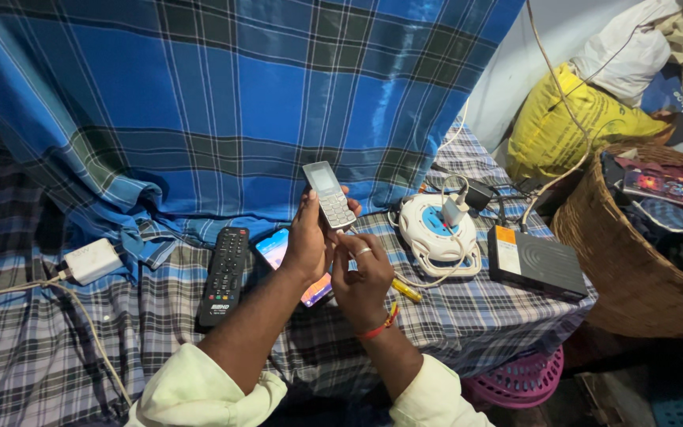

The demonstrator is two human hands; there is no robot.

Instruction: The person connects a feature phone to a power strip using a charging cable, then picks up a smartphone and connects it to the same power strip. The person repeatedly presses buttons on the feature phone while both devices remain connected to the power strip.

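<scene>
left hand [307,241] holds keypad phone [328,195] upright, top tilted up-left.

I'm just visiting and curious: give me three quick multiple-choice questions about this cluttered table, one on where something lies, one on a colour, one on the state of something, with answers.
1. Where does the black remote control lie?
A. in the woven basket
B. on the checked cloth, left of the hands
C. on the round white extension reel

2. What colour is the band on the right wrist?
A. red
B. green
C. white

3. How is the small silver keypad phone held?
A. flat on the table
B. raised in the left hand
C. inside the yellow sack

Answers:
1 B, it rests on the table's checked cloth beside the left forearm.
2 A, a red band circles the wrist below the right hand.
3 B, the left hand's fingers grip the phone's lower half, lifting it clear of the cloth.
</scene>
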